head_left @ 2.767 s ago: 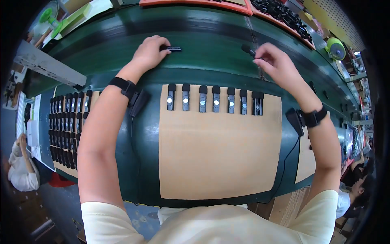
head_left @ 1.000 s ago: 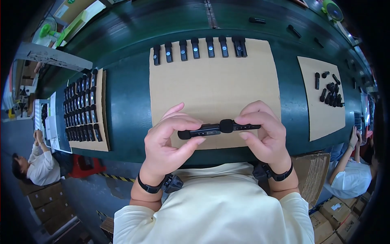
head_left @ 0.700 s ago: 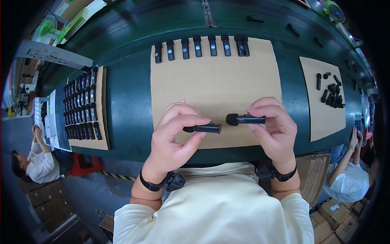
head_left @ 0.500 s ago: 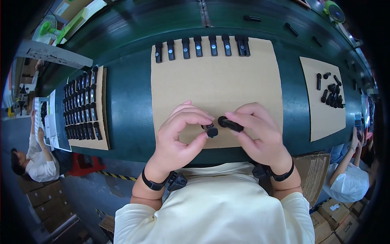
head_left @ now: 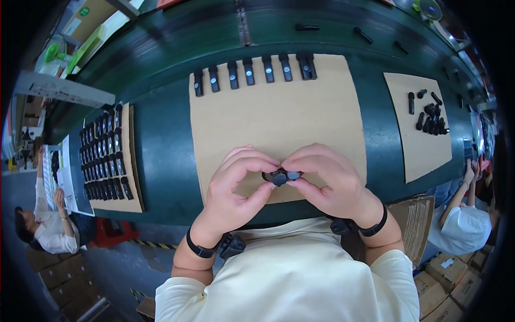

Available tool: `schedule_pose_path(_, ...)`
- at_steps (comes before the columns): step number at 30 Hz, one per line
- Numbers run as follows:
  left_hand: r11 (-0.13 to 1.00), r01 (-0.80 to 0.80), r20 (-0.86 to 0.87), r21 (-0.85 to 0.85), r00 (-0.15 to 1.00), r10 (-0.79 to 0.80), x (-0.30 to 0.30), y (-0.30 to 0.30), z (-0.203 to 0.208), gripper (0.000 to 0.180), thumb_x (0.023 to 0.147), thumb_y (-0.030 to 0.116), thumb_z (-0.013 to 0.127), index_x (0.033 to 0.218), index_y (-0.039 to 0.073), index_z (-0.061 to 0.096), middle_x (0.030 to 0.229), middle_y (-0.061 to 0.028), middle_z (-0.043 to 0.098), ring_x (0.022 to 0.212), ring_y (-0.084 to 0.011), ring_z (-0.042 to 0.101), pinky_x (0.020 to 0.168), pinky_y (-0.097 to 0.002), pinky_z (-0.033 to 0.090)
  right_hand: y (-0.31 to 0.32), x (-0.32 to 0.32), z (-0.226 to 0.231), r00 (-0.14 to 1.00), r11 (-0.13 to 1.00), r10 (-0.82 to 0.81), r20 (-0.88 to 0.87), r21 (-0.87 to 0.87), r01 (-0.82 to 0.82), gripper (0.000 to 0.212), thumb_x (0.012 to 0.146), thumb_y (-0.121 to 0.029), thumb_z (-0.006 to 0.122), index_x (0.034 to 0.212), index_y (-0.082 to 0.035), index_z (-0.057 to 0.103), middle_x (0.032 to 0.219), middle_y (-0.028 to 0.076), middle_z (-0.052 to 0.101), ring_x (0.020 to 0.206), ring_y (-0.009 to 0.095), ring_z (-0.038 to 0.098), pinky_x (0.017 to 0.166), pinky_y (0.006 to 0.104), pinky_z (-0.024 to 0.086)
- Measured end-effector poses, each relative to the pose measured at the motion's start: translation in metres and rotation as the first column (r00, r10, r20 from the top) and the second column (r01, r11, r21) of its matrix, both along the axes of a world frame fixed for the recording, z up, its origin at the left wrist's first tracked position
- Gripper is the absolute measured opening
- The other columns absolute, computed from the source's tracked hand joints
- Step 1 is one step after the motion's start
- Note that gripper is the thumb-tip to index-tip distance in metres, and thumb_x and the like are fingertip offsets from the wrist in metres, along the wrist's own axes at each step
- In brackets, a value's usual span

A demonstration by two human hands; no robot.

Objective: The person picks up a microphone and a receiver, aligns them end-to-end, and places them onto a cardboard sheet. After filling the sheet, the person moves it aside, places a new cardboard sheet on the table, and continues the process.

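Over the near part of the cardboard sheet (head_left: pixel 273 123), my left hand (head_left: pixel 230 180) pinches a small black microphone (head_left: pixel 277 178) with a rounded dark head between thumb and fingertips. My right hand (head_left: pixel 328 174) pinches a second black microphone (head_left: pixel 293 175), whose face looks grey and shiny. The two pieces meet or overlap between my fingertips; whether they are joined, I cannot tell. Fingers cover most of both. Along the sheet's far edge stands a row of similar black microphones (head_left: pixel 249 72), several with a bright round spot, the last two side by side at the right.
At left, another cardboard sheet (head_left: pixel 131 155) carries several rows of black microphones (head_left: pixel 110 142). A pile of them (head_left: pixel 433 115) lies on a right-hand sheet (head_left: pixel 416 155). More lie beyond on the green surface (head_left: pixel 166 129). Co-workers sit left (head_left: pixel 53 222) and right (head_left: pixel 461 225).
My right hand has moved left and turned its microphone, bringing it against the one in my left hand. The view has shifted slightly; the row at the back stays in place.
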State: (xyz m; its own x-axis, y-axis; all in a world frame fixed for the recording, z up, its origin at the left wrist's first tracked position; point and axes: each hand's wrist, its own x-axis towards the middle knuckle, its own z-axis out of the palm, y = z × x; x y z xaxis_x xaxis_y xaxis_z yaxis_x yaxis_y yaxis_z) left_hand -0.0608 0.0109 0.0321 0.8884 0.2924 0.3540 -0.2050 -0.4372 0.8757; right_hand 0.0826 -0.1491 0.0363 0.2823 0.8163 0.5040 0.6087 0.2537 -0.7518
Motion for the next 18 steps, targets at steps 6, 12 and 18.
schedule_pose_path(6, 0.998, -0.041, -0.028, -0.045, 0.999, 0.04, -0.001, 0.009, 0.005, 0.025, 0.071, -0.007, 0.067, 0.094, 0.002, 0.063, 0.097, -0.0095, 0.068, 0.094, -0.0246, 0.063, 0.093, -0.0383, 0.046, -0.011, 0.048, 0.018, 0.994, 0.972, -0.103, 0.034, -0.207, 0.108, 0.028, 0.078, 0.006, 0.067, 0.105, -0.001, 0.063, 0.098, 0.012, 0.066, 0.082, 0.024, 0.064, 0.072, 0.031, 0.052)
schedule_pose_path(12, 0.983, -0.105, -0.115, -0.147, 0.989, 0.089, 0.001, 0.012, 0.017, 0.025, 0.072, -0.009, 0.063, 0.093, 0.002, 0.061, 0.097, -0.011, 0.067, 0.099, -0.0237, 0.062, 0.103, -0.0454, 0.04, -0.001, 0.127, 0.009, 0.927, 0.937, -0.205, 0.314, -0.211, 0.279, 0.024, 0.08, 0.006, 0.064, 0.104, -0.001, 0.062, 0.099, 0.012, 0.064, 0.083, 0.026, 0.063, 0.075, 0.031, 0.052)
schedule_pose_path(18, 0.988, -0.089, -0.11, -0.124, 0.991, 0.076, 0.007, 0.014, 0.022, 0.025, 0.071, -0.009, 0.064, 0.094, 0.002, 0.061, 0.097, -0.0112, 0.067, 0.099, -0.0239, 0.062, 0.104, -0.0454, 0.04, 0.01, 0.156, -0.021, 0.782, 0.954, -0.167, 0.601, -0.102, 0.283, 0.019, 0.078, 0.002, 0.067, 0.096, -0.001, 0.061, 0.106, 0.012, 0.062, 0.093, 0.029, 0.062, 0.081, 0.035, 0.052)
